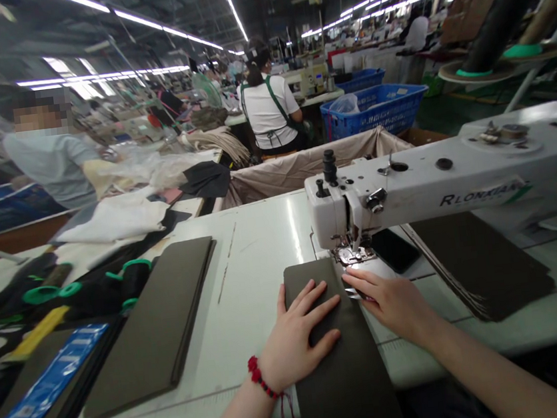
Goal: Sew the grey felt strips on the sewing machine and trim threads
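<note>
My left hand (298, 342) lies flat with fingers spread on a long dark olive fabric panel (346, 382), which runs from the sewing area down over the table's front edge. My right hand (394, 302) is closed round a pair of small thread snips (353, 292), their metal blades poking out between the fingers. Its fingertips rest at the panel's right edge, just in front of the presser foot (354, 252) of the white sewing machine (401, 188). The part of the snips inside my palm is hidden.
A stack of olive panels (155, 317) lies at left, another stack (481, 266) under the machine arm. A dark phone (394, 250) sits behind my right hand. Thread cones (135, 279) and a blue packet (56, 375) are far left. Two co-workers are beyond the table.
</note>
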Demonstrator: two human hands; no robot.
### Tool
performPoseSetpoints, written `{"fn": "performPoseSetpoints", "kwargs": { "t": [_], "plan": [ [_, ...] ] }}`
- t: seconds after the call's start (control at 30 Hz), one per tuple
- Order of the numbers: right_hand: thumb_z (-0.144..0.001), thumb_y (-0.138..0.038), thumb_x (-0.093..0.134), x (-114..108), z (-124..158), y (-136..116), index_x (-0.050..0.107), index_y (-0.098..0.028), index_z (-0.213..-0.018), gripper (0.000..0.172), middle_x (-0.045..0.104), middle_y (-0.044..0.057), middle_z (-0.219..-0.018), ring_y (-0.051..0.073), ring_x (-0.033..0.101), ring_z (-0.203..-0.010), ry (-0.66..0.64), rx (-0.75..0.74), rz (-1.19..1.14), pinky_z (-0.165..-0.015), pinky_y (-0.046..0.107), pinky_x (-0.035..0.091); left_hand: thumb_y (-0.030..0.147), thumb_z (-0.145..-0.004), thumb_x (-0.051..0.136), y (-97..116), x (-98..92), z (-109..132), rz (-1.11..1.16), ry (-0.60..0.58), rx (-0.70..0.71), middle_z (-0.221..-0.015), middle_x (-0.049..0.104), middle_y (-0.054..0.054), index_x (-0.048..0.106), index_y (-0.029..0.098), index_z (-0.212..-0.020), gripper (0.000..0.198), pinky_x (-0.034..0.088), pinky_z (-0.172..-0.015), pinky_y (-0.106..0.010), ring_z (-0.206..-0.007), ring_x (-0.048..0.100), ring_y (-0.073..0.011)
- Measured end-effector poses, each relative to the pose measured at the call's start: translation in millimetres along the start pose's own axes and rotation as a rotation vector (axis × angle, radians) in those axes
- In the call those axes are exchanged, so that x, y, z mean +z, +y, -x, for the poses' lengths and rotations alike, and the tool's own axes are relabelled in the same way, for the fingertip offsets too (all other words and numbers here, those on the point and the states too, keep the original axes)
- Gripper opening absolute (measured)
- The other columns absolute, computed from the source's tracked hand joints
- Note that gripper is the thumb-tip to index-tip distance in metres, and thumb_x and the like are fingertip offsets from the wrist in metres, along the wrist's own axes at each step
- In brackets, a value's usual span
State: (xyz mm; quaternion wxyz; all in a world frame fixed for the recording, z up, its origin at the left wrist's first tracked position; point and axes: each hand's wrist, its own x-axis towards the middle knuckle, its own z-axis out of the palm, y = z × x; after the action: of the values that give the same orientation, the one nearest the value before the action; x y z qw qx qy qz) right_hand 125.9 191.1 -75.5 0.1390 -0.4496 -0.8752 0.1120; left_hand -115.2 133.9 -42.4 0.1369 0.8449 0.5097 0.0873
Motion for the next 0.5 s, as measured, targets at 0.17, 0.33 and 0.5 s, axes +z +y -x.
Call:
{"fn": "performPoseSetpoints", "kwargs": {
  "t": [0.17,0.33,0.5],
  "plan": [
    [-0.089,-0.020,0.048,0.9,0.3,0.8,0.041,-0.036,-0.140,0.054,0.042,-0.004,-0.147,0.020,0.060,-0.110,-0.006,-0.005,0.003,-0.085,0.035,0.052,0.040,-0.094,0.050,-1.3,1.4,-0.7,0.005,-0.002,-0.008,-0.153,0.032,0.002,0.036,0.039,-0.144,0.052,-0.004,-0.113,-0.061,-0.142,0.023,-0.0280],
    [-0.089,-0.021,0.048,0.0,0.1,0.0,0.040,-0.035,-0.141,0.054,0.042,-0.003,-0.146,0.020,0.061,-0.109,-0.007,-0.002,0.037,-0.080,0.034,0.054,0.039,-0.094,0.051,-2.1,2.6,-0.3,0.005,0.028,-0.014,-0.153,0.032,0.001,0.037,0.038,-0.143,0.051,0.000,-0.114,-0.061,-0.142,0.022,-0.0289],
    [-0.090,-0.021,0.047,-0.4,-0.4,-0.4,0.039,-0.036,-0.141,0.055,0.042,-0.004,-0.147,0.020,0.061,-0.108,-0.005,-0.009,0.046,-0.080,0.034,0.054,0.039,-0.093,0.052,-1.5,2.2,-0.3,0.009,0.042,-0.022,-0.153,0.033,0.001,0.039,0.038,-0.142,0.051,0.002,-0.114,-0.061,-0.142,0.021,-0.0298]
  ]
}}
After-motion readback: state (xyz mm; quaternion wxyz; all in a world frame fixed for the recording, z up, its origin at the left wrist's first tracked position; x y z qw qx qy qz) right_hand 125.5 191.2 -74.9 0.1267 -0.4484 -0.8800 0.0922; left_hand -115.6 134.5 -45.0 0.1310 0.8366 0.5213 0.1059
